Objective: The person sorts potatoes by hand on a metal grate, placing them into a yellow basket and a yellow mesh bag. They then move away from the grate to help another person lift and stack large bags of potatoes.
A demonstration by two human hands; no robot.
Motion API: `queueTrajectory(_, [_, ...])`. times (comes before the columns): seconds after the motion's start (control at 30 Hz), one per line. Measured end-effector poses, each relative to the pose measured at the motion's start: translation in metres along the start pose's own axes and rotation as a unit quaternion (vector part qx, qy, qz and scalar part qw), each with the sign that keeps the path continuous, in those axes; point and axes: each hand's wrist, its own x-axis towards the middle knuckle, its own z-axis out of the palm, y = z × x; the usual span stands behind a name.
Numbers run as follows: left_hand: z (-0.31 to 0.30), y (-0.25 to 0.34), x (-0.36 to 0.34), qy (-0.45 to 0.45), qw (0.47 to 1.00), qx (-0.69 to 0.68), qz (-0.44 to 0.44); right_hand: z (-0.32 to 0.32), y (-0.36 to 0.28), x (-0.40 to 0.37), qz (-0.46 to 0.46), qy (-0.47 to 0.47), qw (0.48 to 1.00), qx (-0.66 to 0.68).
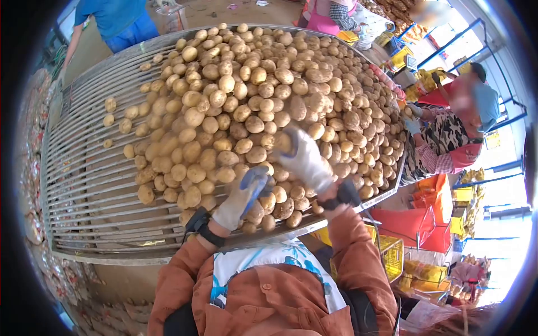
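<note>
A broad heap of potatoes (224, 115), some soil-stained, covers the middle and right of a slatted metal table (95, 185). My left hand (242, 197), in a white and blue work glove, is over the near edge of the heap. Its fingers are partly spread and no potato shows in its grasp. Farther forward and to the right is my right hand (307, 159), gloved alike and blurred by motion. Its fingers curl around a potato (284, 143) that they partly cover. Dark bands circle both wrists.
Opposite stands a person in blue (120, 22); another, in pink (330, 15), is at the far side. At right, a person in camouflage-patterned clothing (445, 131) sits by the heap. Red sacks (403, 224) and yellow crates (390, 255) stand at my right, below the table's metal rim (336, 211).
</note>
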Motion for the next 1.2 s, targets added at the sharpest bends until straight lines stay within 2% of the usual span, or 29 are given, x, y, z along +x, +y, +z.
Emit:
queueTrajectory(0.03, [0.001,-0.007,0.005,-0.069,0.991,-0.116,0.004,-0.001,-0.019,-0.018,0.012,-0.002,0.996,0.085])
queueTrajectory(0.07, [0.0,-0.019,0.011,-0.073,0.991,-0.114,0.001,0.012,-0.012,-0.037,-0.056,0.026,0.996,0.068])
queueTrajectory(0.13, [-0.011,-0.058,0.03,0.001,0.975,-0.218,0.033,0.026,-0.023,-0.075,-0.124,0.025,0.992,0.027])
queueTrajectory(0.17, [-0.047,-0.097,0.043,-0.034,0.955,0.192,0.223,0.025,-0.03,-0.09,-0.117,0.02,0.993,0.019])
queueTrajectory(0.2, [-0.034,-0.082,0.033,-0.04,0.955,0.193,0.223,0.022,-0.035,-0.103,-0.11,0.015,0.994,0.01])
queueTrajectory(0.27, [0.001,-0.03,0.0,-0.014,0.998,-0.063,-0.008,0.018,-0.013,-0.124,-0.079,-0.028,0.99,0.111])
queueTrajectory(0.3, [0.006,-0.032,0.0,-0.021,0.997,0.061,0.042,0.017,-0.004,-0.135,-0.017,-0.027,0.98,0.195])
queueTrajectory(0.33, [0.014,-0.029,-0.002,-0.028,0.997,0.066,0.04,0.023,0.01,-0.147,0.091,-0.03,0.938,0.334])
queueTrajectory(0.4, [0.037,-0.02,-0.012,-0.079,0.896,0.382,0.214,0.015,0.019,-0.153,0.171,-0.044,0.877,0.446])
queueTrajectory(0.43, [0.045,-0.019,-0.012,-0.092,0.848,0.442,0.277,0.002,0.013,-0.152,0.208,-0.082,0.871,0.437])
queueTrajectory(0.47, [0.054,-0.02,-0.013,-0.096,0.845,0.445,0.28,0.013,0.031,-0.158,0.204,-0.101,0.855,0.466])
queueTrajectory(0.53, [0.072,-0.026,-0.015,-0.083,0.732,0.59,0.329,0.024,0.045,-0.163,0.202,-0.101,0.835,0.502])
queueTrajectory(0.57, [0.077,-0.028,-0.014,-0.087,0.75,0.565,0.332,0.018,0.046,-0.164,0.18,-0.094,0.785,0.585])
queueTrajectory(0.6, [0.08,-0.03,-0.014,-0.091,0.747,0.566,0.337,0.011,0.046,-0.167,0.176,-0.089,0.787,0.584])
queueTrajectory(0.67, [0.088,-0.034,-0.014,0.001,0.815,0.467,0.344,-0.019,0.022,-0.166,0.19,-0.022,0.791,0.581])
queueTrajectory(0.7, [0.093,-0.038,-0.016,0.036,0.912,0.327,0.245,-0.012,0.037,-0.171,0.163,-0.007,0.817,0.553])
queueTrajectory(0.77, [0.064,-0.061,0.0,0.012,0.99,0.132,0.054,-0.018,0.035,-0.172,0.106,0.038,0.91,0.399])
queueTrajectory(0.8, [0.055,-0.069,0.002,-0.023,0.998,0.044,-0.025,-0.018,0.037,-0.174,0.059,0.059,0.947,0.312])
queueTrajectory(0.83, [0.07,-0.061,-0.006,-0.024,0.998,0.048,-0.025,-0.029,0.028,-0.176,-0.014,0.073,0.976,0.207])
queueTrajectory(0.87, [0.094,-0.045,-0.021,-0.075,0.98,-0.134,-0.127,-0.031,0.023,-0.179,-0.015,0.074,0.975,0.21])
queueTrajectory(0.9, [0.108,-0.036,-0.03,-0.122,0.917,-0.309,-0.221,-0.03,0.02,-0.179,-0.04,0.048,0.984,0.164])
queueTrajectory(0.93, [0.107,-0.038,-0.031,-0.119,0.918,-0.308,-0.219,-0.032,0.016,-0.18,-0.065,0.021,0.991,0.118])
queueTrajectory(0.97, [0.102,-0.044,-0.032,-0.14,0.989,0.04,-0.011,-0.04,0.007,-0.182,-0.069,0.006,0.989,0.13])
queueTrajectory(1.0, [0.094,-0.053,-0.033,-0.137,0.893,0.383,0.195,-0.041,0.009,-0.185,-0.071,0.002,0.988,0.134])
queueTrajectory(1.03, [0.091,-0.055,-0.029,-0.124,0.932,0.322,0.114,-0.04,0.012,-0.187,-0.069,0.006,0.983,0.171])
queueTrajectory(1.07, [0.088,-0.058,-0.033,-0.119,0.932,0.322,0.115,-0.04,0.016,-0.189,-0.067,0.01,0.976,0.206])
queueTrajectory(1.13, [0.095,-0.048,-0.046,-0.108,0.987,0.114,0.02,-0.033,0.031,-0.194,-0.039,0.005,0.97,0.239])
queueTrajectory(1.17, [0.105,-0.042,-0.049,-0.011,0.995,-0.077,-0.067,-0.026,0.044,-0.195,0.011,0.007,0.952,0.305])
queueTrajectory(1.2, [0.1,-0.045,-0.048,-0.008,0.995,-0.077,-0.064,-0.019,0.056,-0.197,0.061,0.01,0.927,0.369])
